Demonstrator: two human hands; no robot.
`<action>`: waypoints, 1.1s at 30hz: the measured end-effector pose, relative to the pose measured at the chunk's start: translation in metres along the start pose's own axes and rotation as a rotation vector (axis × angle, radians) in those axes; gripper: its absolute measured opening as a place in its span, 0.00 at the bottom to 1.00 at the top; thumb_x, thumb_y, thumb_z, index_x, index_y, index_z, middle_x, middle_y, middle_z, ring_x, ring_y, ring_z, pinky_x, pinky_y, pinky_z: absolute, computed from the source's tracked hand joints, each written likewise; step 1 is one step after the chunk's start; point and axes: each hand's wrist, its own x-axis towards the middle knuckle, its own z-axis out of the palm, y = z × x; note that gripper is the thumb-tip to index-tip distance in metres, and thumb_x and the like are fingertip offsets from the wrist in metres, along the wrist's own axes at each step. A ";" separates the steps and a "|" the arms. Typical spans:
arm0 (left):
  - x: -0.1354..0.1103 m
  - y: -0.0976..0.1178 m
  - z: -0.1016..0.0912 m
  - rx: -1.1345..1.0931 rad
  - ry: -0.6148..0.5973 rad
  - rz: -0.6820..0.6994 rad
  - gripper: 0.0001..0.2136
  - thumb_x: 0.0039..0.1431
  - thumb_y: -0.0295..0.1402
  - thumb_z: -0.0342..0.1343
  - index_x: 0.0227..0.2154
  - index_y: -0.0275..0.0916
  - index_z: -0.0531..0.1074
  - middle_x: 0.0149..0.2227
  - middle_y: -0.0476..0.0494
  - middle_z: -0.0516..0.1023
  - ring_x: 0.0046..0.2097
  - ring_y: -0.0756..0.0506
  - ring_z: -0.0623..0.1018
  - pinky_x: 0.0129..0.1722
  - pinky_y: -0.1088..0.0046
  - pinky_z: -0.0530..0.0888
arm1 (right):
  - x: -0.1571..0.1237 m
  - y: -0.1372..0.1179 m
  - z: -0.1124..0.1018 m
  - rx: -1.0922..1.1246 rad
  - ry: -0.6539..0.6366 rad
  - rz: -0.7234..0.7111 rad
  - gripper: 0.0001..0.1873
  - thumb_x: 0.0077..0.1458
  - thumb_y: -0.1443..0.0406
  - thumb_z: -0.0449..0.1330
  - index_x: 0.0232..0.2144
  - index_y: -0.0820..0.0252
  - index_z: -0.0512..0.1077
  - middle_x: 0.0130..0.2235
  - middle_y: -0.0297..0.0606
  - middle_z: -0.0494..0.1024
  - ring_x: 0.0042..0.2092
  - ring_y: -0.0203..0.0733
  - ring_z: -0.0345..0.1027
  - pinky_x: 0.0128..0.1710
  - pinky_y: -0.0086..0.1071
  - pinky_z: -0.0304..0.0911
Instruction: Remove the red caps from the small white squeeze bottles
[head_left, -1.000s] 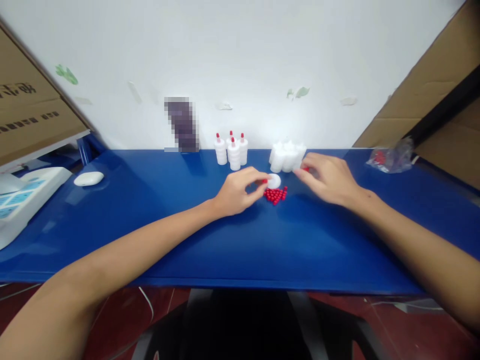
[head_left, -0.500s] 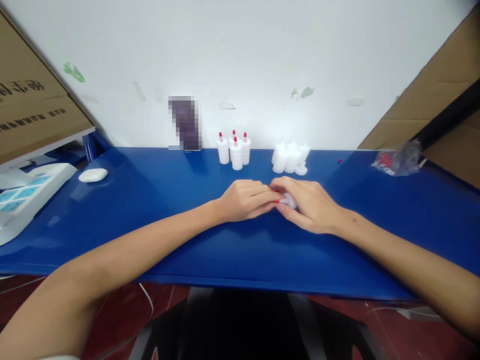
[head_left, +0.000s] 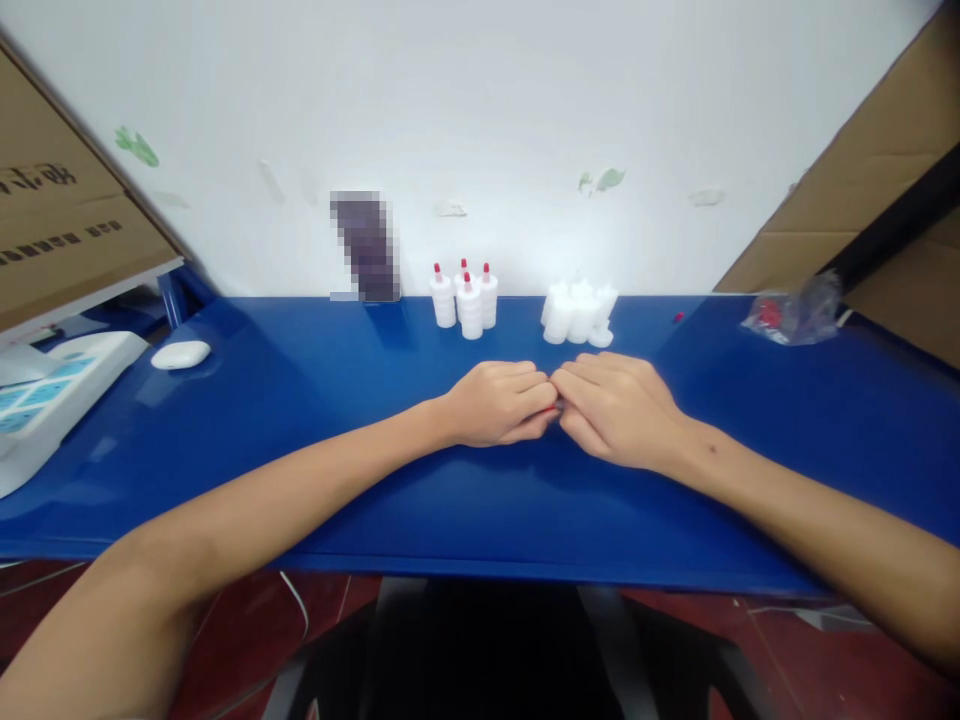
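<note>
My left hand (head_left: pixel 504 403) is closed, its thumb and fingertips pinching a small red tip cap (head_left: pixel 553 407) that shows only as a sliver. Against it, my right hand (head_left: pixel 621 408) is closed too, its fingers curled over a white nozzle cap that they now hide. The fingertips of both hands meet just above the blue table (head_left: pixel 465 510). Beyond my left hand stand several white squeeze bottles (head_left: pixel 471 310) with red-tipped nozzles. Behind my right hand is a cluster of white bottles (head_left: pixel 559 318) without red tips, a white nozzle cap (head_left: pixel 600 335) beside them.
A loose red cap (head_left: pixel 679 317) and a clear plastic bag (head_left: pixel 799 315) with red pieces lie at the right. On the left are a white oval case (head_left: pixel 181 355) and a white power strip (head_left: pixel 71 385). A pixelated dark object (head_left: pixel 367 250) leans against the wall. Cardboard (head_left: pixel 67 190) flanks the table.
My right fingers have closed further over the white nozzle cap, which showed between them before and is now hidden. My left fingers have curled tighter around the red tip cap.
</note>
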 end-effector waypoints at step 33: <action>0.002 -0.009 0.005 -0.134 -0.549 -0.783 0.21 0.68 0.38 0.40 0.22 0.38 0.68 0.27 0.43 0.75 0.31 0.44 0.73 0.28 0.68 0.57 | -0.031 0.107 0.007 0.158 -0.135 0.741 0.23 0.68 0.50 0.42 0.37 0.55 0.70 0.35 0.45 0.77 0.38 0.54 0.71 0.40 0.45 0.62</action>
